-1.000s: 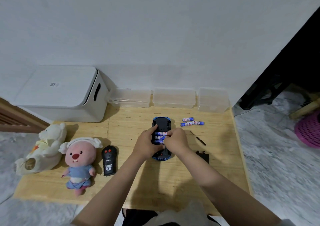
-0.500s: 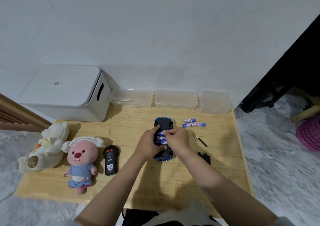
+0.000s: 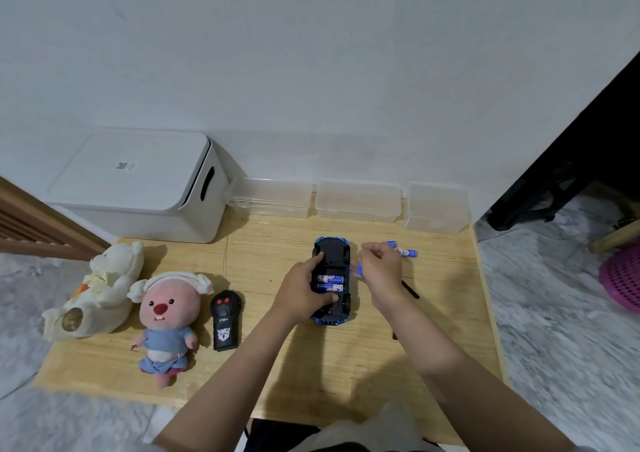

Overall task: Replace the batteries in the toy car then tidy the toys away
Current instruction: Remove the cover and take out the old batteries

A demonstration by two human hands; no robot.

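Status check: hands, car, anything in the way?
Left hand steadies the upturned car. Right hand pinches a battery beside it. Two batteries in the open bay. Nothing in the way.

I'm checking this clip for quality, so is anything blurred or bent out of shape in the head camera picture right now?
Head view: the battery in the right hand is smeared by motion blur; the toy car, steadied by the left hand, stays sharp. The wide lens bows the table edges and the wall line. Lighting is soft and dim, with faint shadows beside the plush toys and no glare.
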